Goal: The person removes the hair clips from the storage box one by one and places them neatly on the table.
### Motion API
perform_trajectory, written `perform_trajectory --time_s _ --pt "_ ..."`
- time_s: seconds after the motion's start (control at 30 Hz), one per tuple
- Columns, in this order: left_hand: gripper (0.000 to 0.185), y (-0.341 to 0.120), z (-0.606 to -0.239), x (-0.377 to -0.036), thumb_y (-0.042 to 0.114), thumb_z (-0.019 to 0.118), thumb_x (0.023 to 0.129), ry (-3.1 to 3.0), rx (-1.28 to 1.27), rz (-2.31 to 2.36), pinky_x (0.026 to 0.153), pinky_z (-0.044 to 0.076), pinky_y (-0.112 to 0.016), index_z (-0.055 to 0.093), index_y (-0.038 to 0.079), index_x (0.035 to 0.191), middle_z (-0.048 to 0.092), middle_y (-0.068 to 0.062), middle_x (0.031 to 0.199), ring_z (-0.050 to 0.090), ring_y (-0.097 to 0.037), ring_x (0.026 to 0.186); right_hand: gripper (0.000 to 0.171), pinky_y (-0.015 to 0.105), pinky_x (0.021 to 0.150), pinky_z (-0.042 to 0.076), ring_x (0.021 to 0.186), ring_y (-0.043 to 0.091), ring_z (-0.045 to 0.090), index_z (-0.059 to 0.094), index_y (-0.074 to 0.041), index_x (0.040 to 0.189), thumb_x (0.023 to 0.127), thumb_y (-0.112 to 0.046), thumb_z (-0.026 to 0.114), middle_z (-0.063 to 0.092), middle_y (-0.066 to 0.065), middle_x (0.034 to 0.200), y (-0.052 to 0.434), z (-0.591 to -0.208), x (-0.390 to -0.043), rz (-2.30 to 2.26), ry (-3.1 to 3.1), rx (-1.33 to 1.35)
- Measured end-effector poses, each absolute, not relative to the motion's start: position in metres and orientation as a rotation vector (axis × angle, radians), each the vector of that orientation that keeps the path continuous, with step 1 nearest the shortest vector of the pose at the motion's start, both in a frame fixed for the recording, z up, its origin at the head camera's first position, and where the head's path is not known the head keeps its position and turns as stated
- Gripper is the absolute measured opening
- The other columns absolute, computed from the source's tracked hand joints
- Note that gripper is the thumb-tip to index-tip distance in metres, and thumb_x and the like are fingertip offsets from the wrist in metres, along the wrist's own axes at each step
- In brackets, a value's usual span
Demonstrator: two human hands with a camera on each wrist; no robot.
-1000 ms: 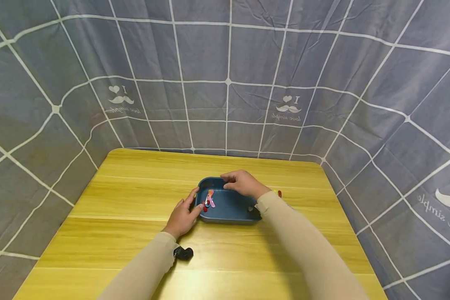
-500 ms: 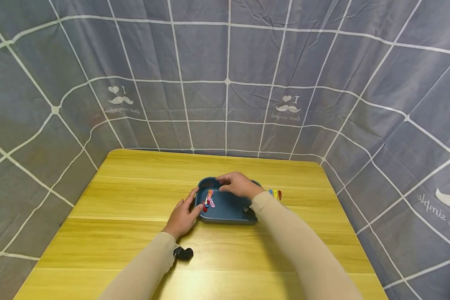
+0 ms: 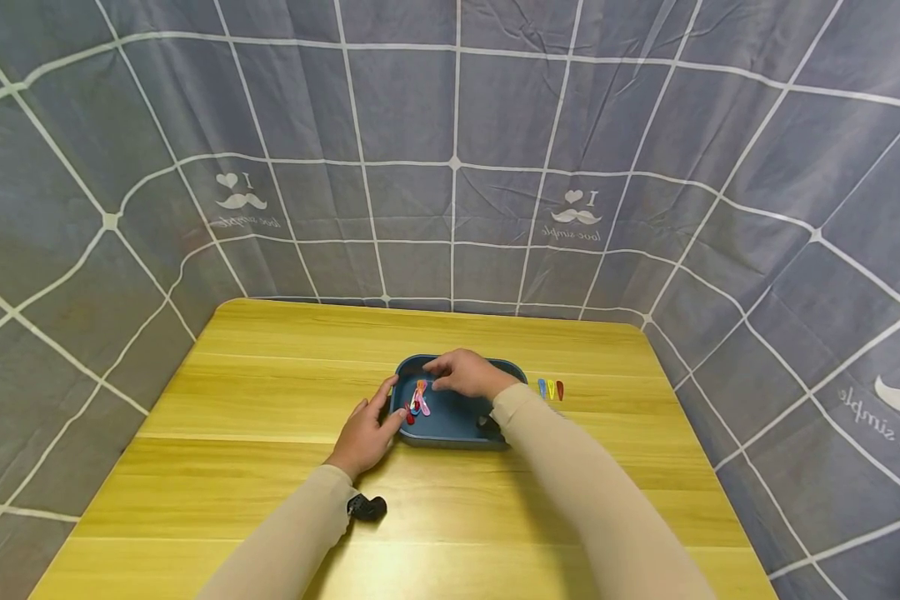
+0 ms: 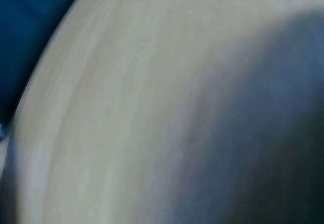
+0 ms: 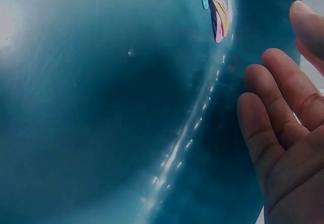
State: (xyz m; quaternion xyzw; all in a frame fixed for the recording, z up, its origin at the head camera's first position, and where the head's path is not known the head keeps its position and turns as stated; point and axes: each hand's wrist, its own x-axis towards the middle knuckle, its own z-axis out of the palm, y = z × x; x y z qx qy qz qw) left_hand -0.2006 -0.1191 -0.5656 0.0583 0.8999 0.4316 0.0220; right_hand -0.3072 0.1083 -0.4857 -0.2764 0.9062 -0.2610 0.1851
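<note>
Clip pile: small hair clips [image 3: 423, 406] in pink, orange, red and white, crossed over one another at the left end of the tray [image 3: 450, 442]; the pink one's long axis runs roughly front to back.
Bearing: clips lie left of the right hand's [image 3: 471, 373] fingertips and a little nearer the person; the left hand's [image 3: 365, 433] thumb tip is just beside the red one. Left looks nearer, right is near too.
Right hand: over the tray, reaching in from the right, fingers pointing left, thumb apart from forefinger; nothing seen in its grasp.
Left hand: at the tray's left wall, fingers fairly straight along the rim, thumb at the edge; touching, not clenched. Its wrist view is too blurred to add more.
Tray: blue, long side across the person.
Outside row: blue clip [image 3: 542, 389], yellow clip [image 3: 551, 390], red clip [image 3: 560, 391], side by side on the counter [image 3: 270, 433], right of the tray.
Backdrop: grey curtain [image 3: 412, 108], white grid.
</note>
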Motion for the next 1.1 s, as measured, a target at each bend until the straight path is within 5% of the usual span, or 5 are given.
perform_trajectory --time_s 0.4,0.7,1.1 --pt "0.065 -0.12 -0.567 -0.202 0.049 0.055 0.108 2.802 0.188 1.339 0.131 0.02 -0.063 0.029 0.039 0.166 0.056 -0.016 0.156 0.045 -0.044 0.15 0.04 0.03 0.087 0.058 0.097 0.014 0.067 0.07 -0.013 0.14 0.1 -0.017 0.074 0.076 0.004 0.114 0.092 -0.493 -0.31 -0.585 2.488 -0.881" --pt "0.064 -0.119 -0.566 -0.201 0.047 0.055 0.108 2.776 0.173 1.349 0.128 0.022 -0.067 0.028 0.039 0.166 0.051 -0.015 0.16 0.034 -0.05 0.154 0.04 0.024 0.08 0.055 0.085 0.008 0.063 0.073 -0.01 0.135 0.095 -0.014 0.079 0.077 0.002 0.101 0.084 -0.503 -0.31 -0.601 2.45 -0.843" --pt "0.064 -0.12 -0.565 -0.201 0.046 0.054 0.109 2.778 0.183 1.351 0.128 0.023 -0.067 0.028 0.04 0.166 0.052 -0.015 0.16 0.033 -0.051 0.154 0.047 0.03 0.095 0.057 0.095 0.01 0.064 0.073 -0.014 0.136 0.09 -0.015 0.084 0.078 0.0 0.12 0.074 -0.512 -0.307 -0.515 2.475 -0.866"
